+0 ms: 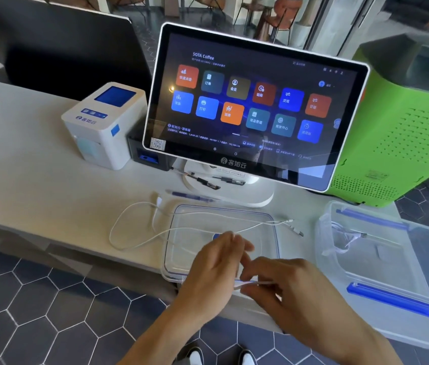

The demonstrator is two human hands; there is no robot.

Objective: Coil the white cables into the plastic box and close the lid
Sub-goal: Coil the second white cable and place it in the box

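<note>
Cable, thin white cord (139,243): pinched between my left hand (216,262) and right hand (281,283); slack trails toward frame left; clear plastic box (403,262) lies right, nearer my right hand.

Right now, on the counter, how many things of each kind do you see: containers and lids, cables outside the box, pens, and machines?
Plastic box: 1, open, with a cable already inside
Lid: 1, lying flat, off the box
White cable outside the box: at least 1, held by both hands
Pens: 3 (1 blue, 2 dark)
Machines: 3 (touchscreen terminal, white printer, green unit)
Total: 9
</note>
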